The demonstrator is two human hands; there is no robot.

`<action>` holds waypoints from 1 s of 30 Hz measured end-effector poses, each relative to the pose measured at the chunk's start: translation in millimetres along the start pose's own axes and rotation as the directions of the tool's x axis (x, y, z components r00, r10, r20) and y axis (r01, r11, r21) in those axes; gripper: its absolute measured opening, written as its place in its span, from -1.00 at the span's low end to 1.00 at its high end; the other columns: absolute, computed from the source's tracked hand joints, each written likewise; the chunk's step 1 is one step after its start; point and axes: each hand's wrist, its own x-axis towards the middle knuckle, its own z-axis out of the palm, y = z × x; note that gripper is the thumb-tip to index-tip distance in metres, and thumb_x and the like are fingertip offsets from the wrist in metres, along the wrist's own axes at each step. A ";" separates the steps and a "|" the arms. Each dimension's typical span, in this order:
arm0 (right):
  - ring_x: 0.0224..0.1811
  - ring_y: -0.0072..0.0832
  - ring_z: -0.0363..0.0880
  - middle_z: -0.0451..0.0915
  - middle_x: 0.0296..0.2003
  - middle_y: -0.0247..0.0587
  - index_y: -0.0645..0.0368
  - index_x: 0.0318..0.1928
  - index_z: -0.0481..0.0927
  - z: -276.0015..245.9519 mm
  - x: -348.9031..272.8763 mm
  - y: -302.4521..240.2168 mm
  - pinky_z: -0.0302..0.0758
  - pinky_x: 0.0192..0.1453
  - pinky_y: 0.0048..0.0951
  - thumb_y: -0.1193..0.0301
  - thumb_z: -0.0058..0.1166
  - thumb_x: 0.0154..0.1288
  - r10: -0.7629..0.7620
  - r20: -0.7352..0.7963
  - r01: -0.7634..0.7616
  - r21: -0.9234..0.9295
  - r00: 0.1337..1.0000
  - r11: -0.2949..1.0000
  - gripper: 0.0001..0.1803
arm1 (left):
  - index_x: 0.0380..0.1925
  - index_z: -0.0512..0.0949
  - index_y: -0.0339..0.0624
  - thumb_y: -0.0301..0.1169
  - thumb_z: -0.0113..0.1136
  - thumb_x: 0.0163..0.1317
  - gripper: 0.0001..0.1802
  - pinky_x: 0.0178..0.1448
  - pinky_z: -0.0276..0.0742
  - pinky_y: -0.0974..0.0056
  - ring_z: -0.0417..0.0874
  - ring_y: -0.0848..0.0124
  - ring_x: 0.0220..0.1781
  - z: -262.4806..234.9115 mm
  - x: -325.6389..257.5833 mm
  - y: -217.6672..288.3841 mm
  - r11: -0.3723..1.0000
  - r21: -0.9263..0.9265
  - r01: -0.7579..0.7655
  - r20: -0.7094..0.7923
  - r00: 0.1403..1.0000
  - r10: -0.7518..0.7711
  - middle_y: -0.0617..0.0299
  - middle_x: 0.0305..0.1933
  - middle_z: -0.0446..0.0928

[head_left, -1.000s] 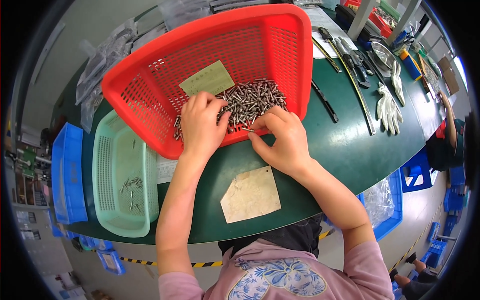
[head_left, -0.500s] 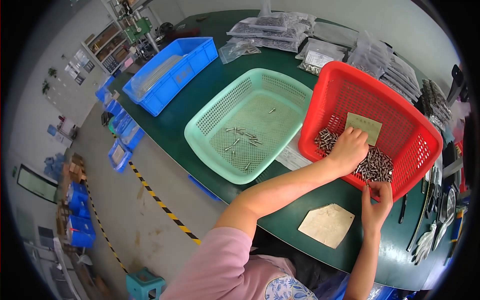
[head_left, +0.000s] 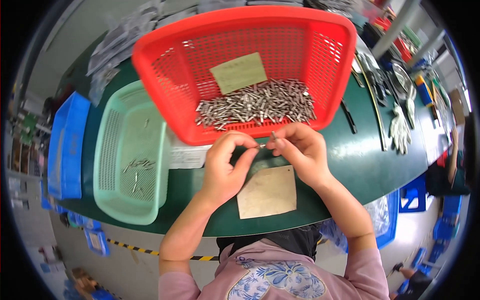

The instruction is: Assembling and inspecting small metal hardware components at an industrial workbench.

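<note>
My left hand (head_left: 225,165) pinches a small shiny metal part (head_left: 260,146) between thumb and forefinger. Facing it, my right hand (head_left: 307,155) grips a short metal pin (head_left: 274,136) in its fingertips. The two hands almost meet, just in front of a red perforated basket (head_left: 245,15) that is tilted toward me. In its lower part lies a heap of small metal pins (head_left: 260,102), with a yellowish paper slip (head_left: 240,74) above them. Below my hands, a cream card (head_left: 268,194) lies on the green table. Whether the two held pieces touch is too small to tell.
At left stands a pale green basket (head_left: 161,155) with several loose pins, and beyond it a blue crate (head_left: 67,150). White gloves (head_left: 400,127) and tools lie at right. Bags (head_left: 122,45) are piled behind. Another person's arm (head_left: 453,155) shows at far right.
My view has swung right, centring the red basket. My left hand has come out of the pin heap and now meets my right hand at the basket's front, holding a small metal part.
</note>
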 end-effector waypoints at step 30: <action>-0.39 -0.58 0.57 0.64 -0.43 -0.18 0.28 -0.29 0.58 -3.0 -3.3 -14.6 0.44 -0.33 -0.57 0.34 -0.01 0.35 0.330 0.293 -0.421 0.345 0.897 0.839 -0.76 | -0.41 0.47 -0.24 -0.59 0.23 0.00 -0.85 -0.23 0.41 0.27 0.52 0.26 -0.35 -3.8 -2.2 11.5 0.877 0.358 -0.321 0.082 0.946 0.313 0.17 -0.38 0.53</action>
